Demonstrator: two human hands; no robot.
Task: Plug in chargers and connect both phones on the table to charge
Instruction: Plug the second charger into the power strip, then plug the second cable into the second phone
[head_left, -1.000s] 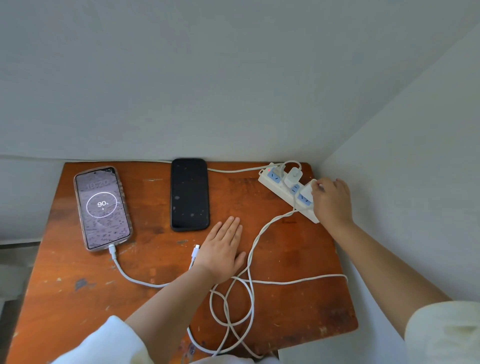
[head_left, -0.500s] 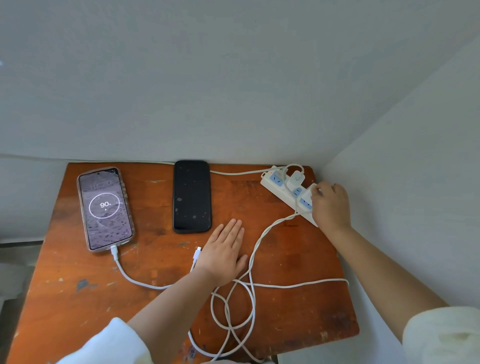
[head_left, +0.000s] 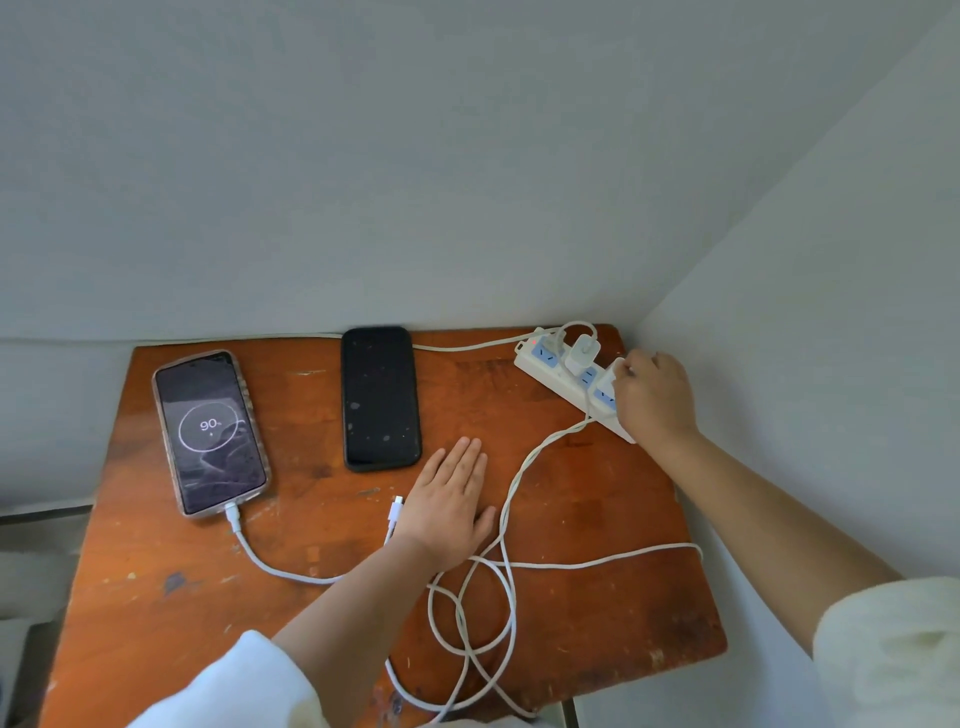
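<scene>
Head view, wooden table (head_left: 597, 519) set into a room corner, walls at the far and right edges. Nearest edge: white sleeves on both forearms; loose loops of white charging cable (head_left: 470, 618) piled on the table between the arms, one strand running right toward the table's edge, another rising toward the power strip.

Left hand (head_left: 449, 506): flat on the wood, palm down, fingers extended and together, gripping nothing. Its thumb side lies just beside the rising cable strand. Free cable plug (head_left: 397, 508): lies on the table touching or just beside the little-finger edge of the left hand, not connected to any phone.

Left phone (head_left: 210, 431): clear patterned case, screen lit, shows a ring with "90%". A white connector (head_left: 232, 515) is seated in its near end; its cable curves right and passes under the left forearm.

Black phone (head_left: 381, 397): screen dark, lying flat between the lit phone and the power strip, nothing plugged into it, near end just beyond the left fingertips.

Right hand (head_left: 655, 397): curled over the near part of the white power strip (head_left: 535, 364), fingers closed around a white charger block (head_left: 608, 382) sitting on a socket. Whether it is fully seated: cannot tell.

Farther along the strip: a second white charger (head_left: 583, 354) plugged in, blue socket faces, a small red indicator at the far end.
</scene>
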